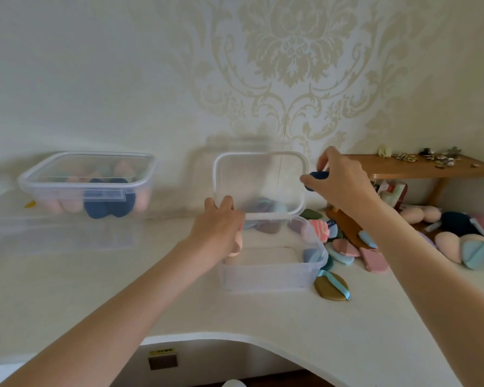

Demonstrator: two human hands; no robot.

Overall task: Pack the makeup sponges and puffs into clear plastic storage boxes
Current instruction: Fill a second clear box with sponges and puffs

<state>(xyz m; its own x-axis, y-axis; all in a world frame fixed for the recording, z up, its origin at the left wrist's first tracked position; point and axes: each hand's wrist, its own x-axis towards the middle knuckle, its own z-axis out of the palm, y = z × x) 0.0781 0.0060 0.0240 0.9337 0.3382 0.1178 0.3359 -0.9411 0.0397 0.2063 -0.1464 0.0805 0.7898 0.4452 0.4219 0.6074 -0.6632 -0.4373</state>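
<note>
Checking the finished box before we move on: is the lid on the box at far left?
Yes, the far-left box has its clear lid sitting over it, with sponges visible through the plastic.

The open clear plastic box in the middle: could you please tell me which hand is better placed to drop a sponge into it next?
Probably the left hand: it holds a peach sponge right at the box's rim.

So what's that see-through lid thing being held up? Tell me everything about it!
The lid is clear, slightly frosted plastic, a rectangle with rounded corners and a raised rim. It's tilted almost upright above the open box, so the wallpaper shows through it. The left hand grips its lower left corner. The right hand, pinching a dark blue sponge, is at its right edge.
</note>
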